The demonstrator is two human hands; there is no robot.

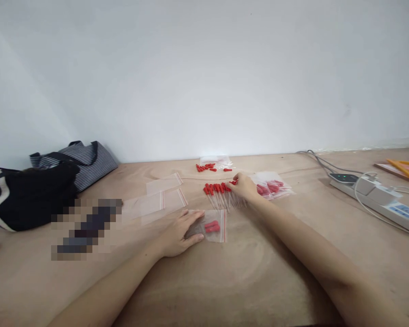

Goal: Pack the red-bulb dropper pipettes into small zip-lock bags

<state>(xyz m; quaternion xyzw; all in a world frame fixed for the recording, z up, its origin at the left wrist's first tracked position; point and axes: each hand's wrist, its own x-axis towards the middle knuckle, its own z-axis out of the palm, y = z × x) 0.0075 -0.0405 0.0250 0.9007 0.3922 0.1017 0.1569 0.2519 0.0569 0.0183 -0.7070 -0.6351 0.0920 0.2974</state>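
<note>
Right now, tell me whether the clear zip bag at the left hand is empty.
No, red dropper bulbs show inside the clear zip bag at the left hand.

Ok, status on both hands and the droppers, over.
Left hand on clear bag, red bulbs inside. Right hand at red-topped droppers. Filled bags close beside right hand.

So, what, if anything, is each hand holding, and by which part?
Right hand: fingers at a red dropper bulb, grip unclear. Left hand: only resting on a clear plastic bag.
</note>
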